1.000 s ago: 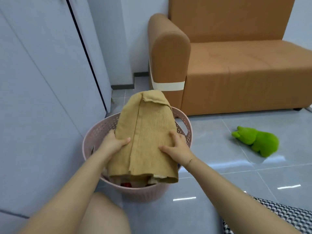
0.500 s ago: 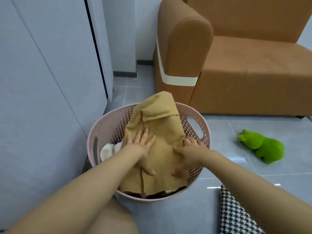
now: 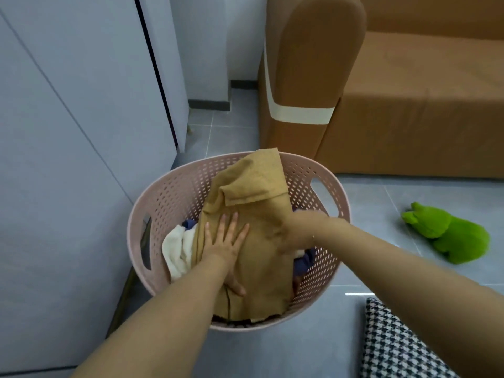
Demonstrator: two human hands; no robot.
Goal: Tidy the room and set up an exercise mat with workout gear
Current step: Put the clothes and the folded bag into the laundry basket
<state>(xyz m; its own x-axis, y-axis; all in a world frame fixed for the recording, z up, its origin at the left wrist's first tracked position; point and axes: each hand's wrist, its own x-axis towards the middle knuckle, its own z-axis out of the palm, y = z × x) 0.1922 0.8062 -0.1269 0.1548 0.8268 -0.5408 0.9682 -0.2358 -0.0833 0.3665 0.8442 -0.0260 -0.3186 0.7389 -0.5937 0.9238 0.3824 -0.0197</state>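
1. A pink perforated laundry basket (image 3: 174, 192) with cut-out handles stood on the grey tiled floor (image 3: 313, 350), beside a pale cabinet (image 3: 68, 132) and in front of a brown sofa (image 3: 409, 105).
2. Inside the basket lay a folded mustard-yellow cloth (image 3: 261, 192), its far end resting against the back rim. Beneath it showed a cream cloth (image 3: 177, 246) at the left and a dark blue garment (image 3: 304, 261) at the right.
3. The left hand (image 3: 225, 246) pressed flat on the yellow cloth, fingers spread and straight.
4. The right hand (image 3: 297, 233) was blurred at the cloth's right edge; whether it gripped the fabric could not be told.
5. A green plush toy (image 3: 450, 236) lay on the floor to the right, well apart from the basket. A black-and-white houndstooth fabric (image 3: 395, 347) showed at the lower right.
6. Compared with half a second earlier, the yellow cloth sat deeper in the basket, and the blue garment had come into view.
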